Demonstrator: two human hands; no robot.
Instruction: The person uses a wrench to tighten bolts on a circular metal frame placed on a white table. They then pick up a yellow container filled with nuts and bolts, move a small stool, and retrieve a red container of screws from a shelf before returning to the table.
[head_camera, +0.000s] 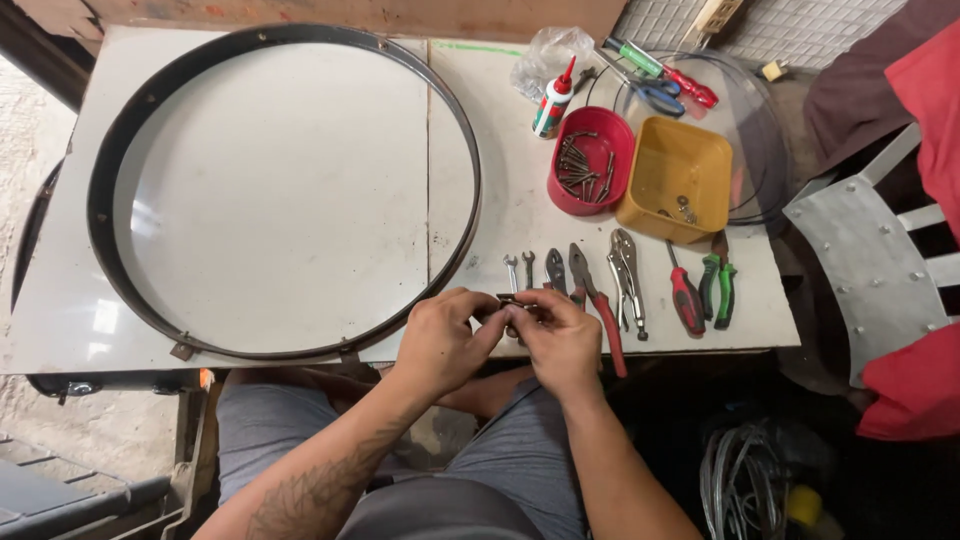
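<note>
Both hands meet at the near edge of the white table. The left hand and right hand pinch a small dark metal part between their fingertips, just below the row of wrenches and beside the red-handled pliers.

glue bottle | table's far edge | white, red cap, green-red label | beside clear plastic bag

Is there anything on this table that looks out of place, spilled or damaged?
Nothing stands out. The tools lie in a neat row, the screws stay inside the red bowl, and the glue bottle stands upright. Both hands hold a small metal part.
</note>
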